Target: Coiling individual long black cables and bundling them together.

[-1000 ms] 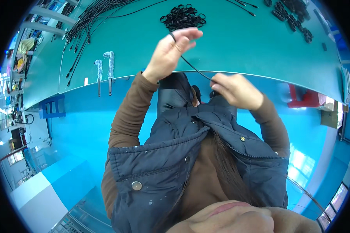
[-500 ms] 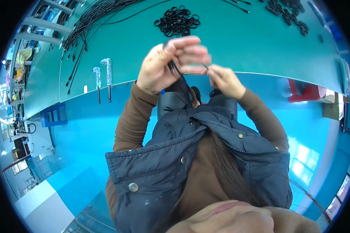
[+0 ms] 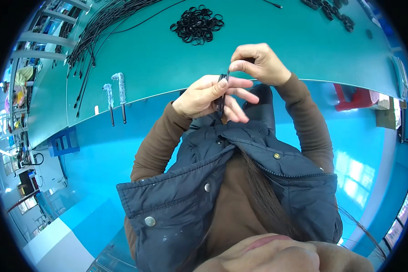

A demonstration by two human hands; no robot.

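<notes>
A small coil of black cable is held by my left hand, the thumb pressing it against the fingers while the other fingertips spread out to the right. My right hand is closed just beyond it, thumb and forefinger pinching a strand of the same cable that rises from the coil. Both hands hover over the near edge of the green table, above my lap. Part of the coil is hidden behind the left thumb and fingers.
A pile of black rings lies at the table's far middle. Long black cables spread at the far left, near two plastic-wrapped tools. Several coiled cables sit at the far right. A red stool stands on the right.
My left hand has come down toward my lap and turned, its fingers now spread to the right. The right hand has moved up and away, still pinching the cable.
</notes>
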